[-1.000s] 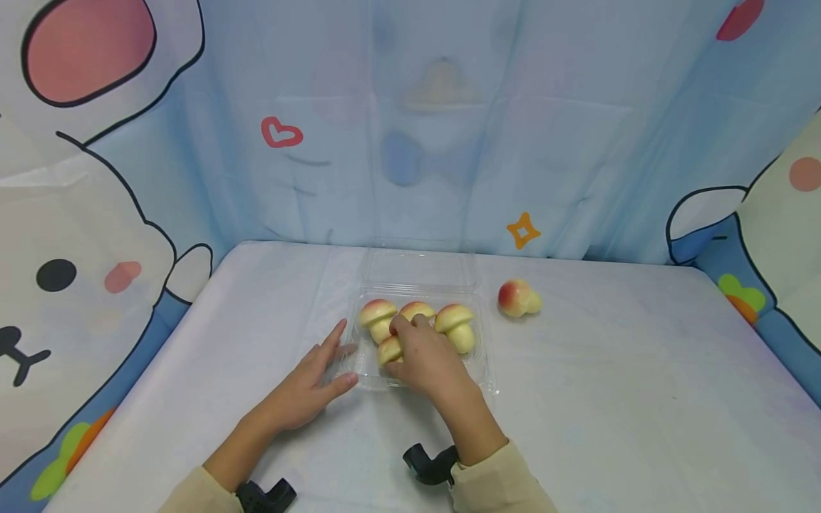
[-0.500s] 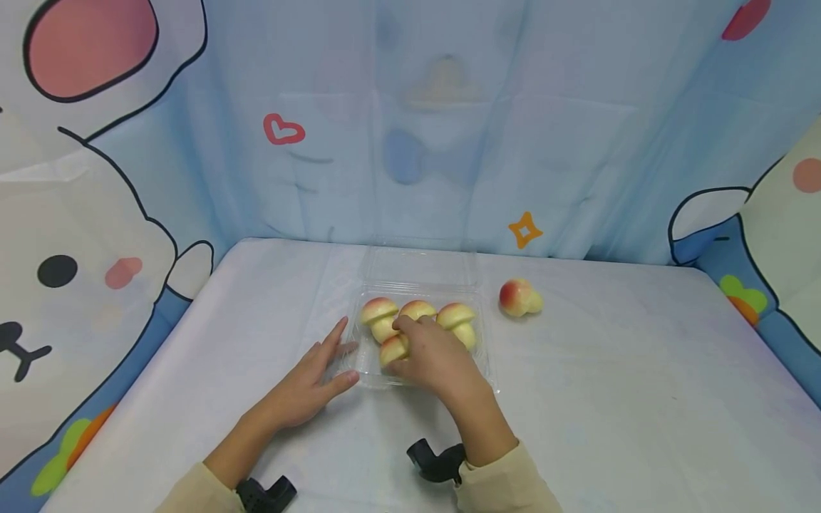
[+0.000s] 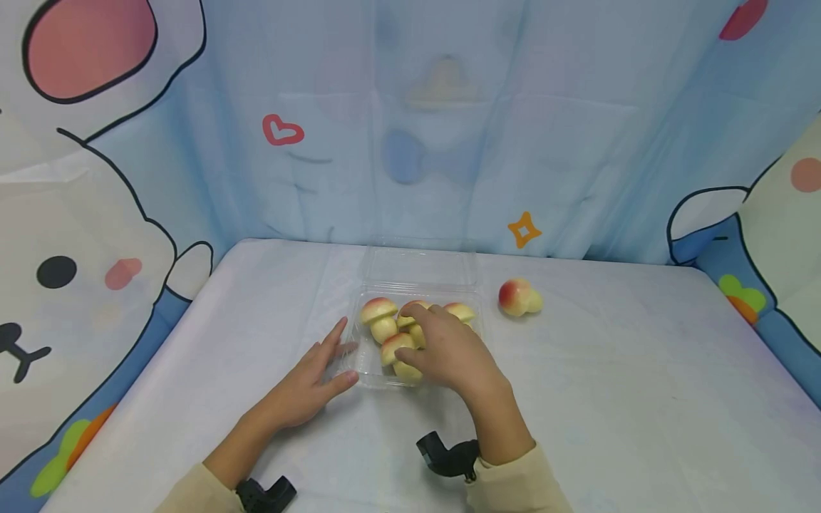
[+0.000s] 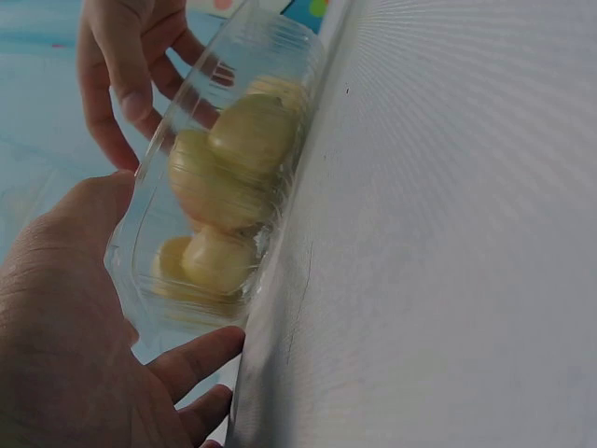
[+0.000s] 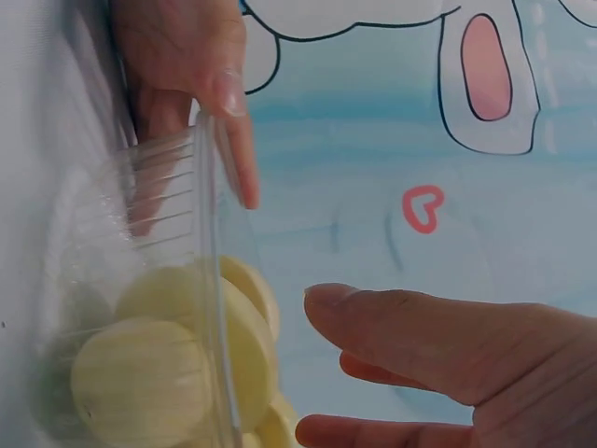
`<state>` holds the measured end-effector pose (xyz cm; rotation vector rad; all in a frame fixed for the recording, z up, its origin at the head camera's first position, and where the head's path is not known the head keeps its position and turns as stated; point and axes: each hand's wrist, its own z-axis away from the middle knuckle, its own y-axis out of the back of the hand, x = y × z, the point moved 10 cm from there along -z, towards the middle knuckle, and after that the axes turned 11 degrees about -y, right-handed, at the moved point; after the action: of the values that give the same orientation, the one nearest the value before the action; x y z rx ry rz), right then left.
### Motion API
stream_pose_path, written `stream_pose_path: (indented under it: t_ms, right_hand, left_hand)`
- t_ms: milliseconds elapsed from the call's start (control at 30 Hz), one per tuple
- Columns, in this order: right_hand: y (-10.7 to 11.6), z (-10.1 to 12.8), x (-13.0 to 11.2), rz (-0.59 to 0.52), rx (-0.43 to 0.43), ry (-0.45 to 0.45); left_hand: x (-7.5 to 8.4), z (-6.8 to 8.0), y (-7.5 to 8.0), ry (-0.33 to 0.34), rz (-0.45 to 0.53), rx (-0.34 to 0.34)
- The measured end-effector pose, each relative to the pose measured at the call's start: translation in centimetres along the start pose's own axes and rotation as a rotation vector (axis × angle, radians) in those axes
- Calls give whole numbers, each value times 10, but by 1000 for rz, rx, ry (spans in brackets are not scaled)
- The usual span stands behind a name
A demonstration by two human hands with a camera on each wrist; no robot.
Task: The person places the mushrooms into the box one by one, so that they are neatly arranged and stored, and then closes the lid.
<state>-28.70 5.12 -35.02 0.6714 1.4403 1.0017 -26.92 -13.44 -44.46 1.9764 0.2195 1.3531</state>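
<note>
A clear plastic clamshell tray (image 3: 368,374) sits mid-table with its lid (image 3: 420,265) folded open behind. Several mushroom-shaped buns (image 3: 380,315) with peach caps lie in it; one (image 3: 395,350) is at the front. My right hand (image 3: 413,333) hovers over the tray, fingers relaxed above the buns and holding nothing; the right wrist view shows its fingers (image 5: 420,327) apart and bare beside the tray wall (image 5: 203,280). My left hand (image 3: 343,354) lies flat on the table, fingers against the tray's left side (image 4: 140,201). One more bun (image 3: 518,298) lies loose right of the tray.
The table is covered with a pale cloth (image 3: 609,385). Cartoon-printed curtains (image 3: 449,128) close in the back and both sides. Black wrist-camera mounts (image 3: 442,456) show at the sleeves near the front edge.
My right hand has let go of the front bun and slid right and back over the tray. That bun now lies uncovered at the tray's front. The left hand has not moved.
</note>
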Motion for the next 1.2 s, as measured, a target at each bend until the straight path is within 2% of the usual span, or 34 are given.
stream_pose_path:
  t_ms: [133,333,600,833,1200]
  right_hand:
    - [10,1,4,-64,12,1]
    - [28,1,16,-148,75,-10]
    - [45,1,26,-196,166,-13]
    - [53,2,32,-221,210,-40]
    - [76,10,37,-270,371,24]
  left_hand:
    - [0,0,0,-5,2,3]
    - [1,0,1,-16,5,7]
    - [1,0,1,-18,6,8]
    - [0,0,0,-13,6,7]
    - [0,0,0,-35,4,7]
